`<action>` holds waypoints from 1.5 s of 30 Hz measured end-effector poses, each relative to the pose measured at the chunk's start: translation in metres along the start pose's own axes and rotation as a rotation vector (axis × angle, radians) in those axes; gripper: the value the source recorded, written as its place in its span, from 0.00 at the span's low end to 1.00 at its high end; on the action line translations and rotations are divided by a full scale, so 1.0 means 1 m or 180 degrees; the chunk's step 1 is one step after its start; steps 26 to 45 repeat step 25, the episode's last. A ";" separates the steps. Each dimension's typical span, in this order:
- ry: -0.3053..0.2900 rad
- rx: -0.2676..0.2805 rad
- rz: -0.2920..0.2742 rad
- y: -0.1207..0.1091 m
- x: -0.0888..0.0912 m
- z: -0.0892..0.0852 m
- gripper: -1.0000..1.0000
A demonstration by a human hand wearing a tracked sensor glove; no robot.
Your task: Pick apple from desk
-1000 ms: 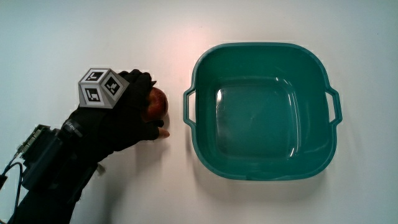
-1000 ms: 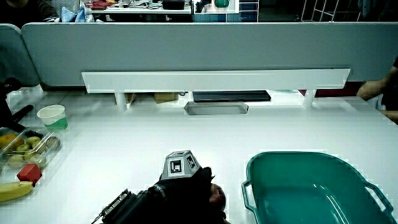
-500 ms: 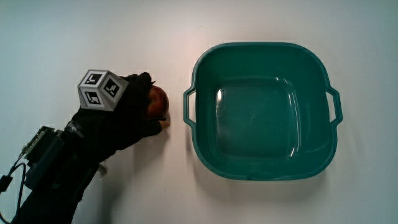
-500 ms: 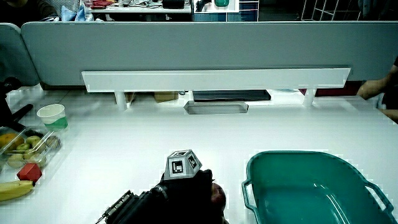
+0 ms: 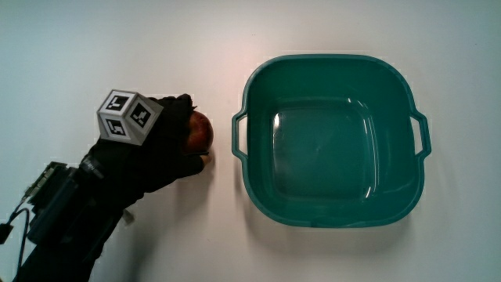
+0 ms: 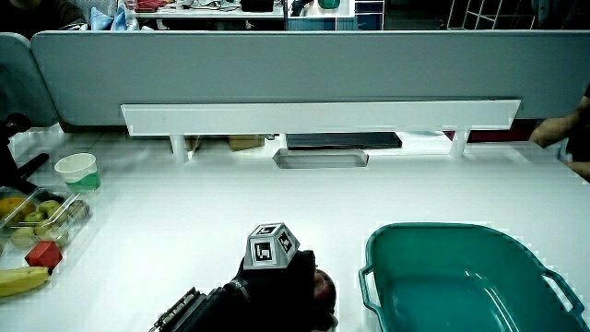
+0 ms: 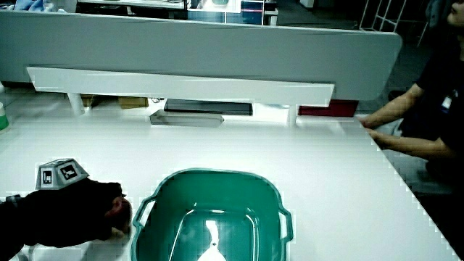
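Observation:
A red apple (image 5: 198,131) rests on the white table beside the teal basin (image 5: 252,178), close to its handle. The gloved hand (image 5: 160,145) lies over the apple with its fingers curled around it; a bare thumb tip shows under the fruit. The patterned cube (image 5: 125,115) sits on the back of the hand. In both side views the hand (image 6: 277,288) (image 7: 83,210) covers most of the apple (image 6: 324,287) (image 7: 119,209), which shows only as a dark red edge facing the basin (image 6: 387,297) (image 7: 163,187).
A clear tray of fruit (image 6: 41,217) with a banana (image 6: 20,281) and a red block (image 6: 41,254) stands at the table's edge, a green-banded cup (image 6: 77,172) beside it. A flat grey tray (image 6: 320,160) lies under the white shelf (image 6: 320,118) by the partition.
The hand has closed in tighter on the apple and shifted slightly toward the basin; the apple stays on the table.

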 end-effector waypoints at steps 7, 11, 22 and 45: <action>0.0102 0.0208 -0.0144 -0.019 0.022 0.027 1.00; 0.0071 0.0271 -0.0243 -0.022 0.030 0.033 1.00; 0.0506 0.0546 -0.0716 -0.027 0.077 0.053 1.00; 0.0372 0.0520 -0.0738 -0.023 0.087 0.049 1.00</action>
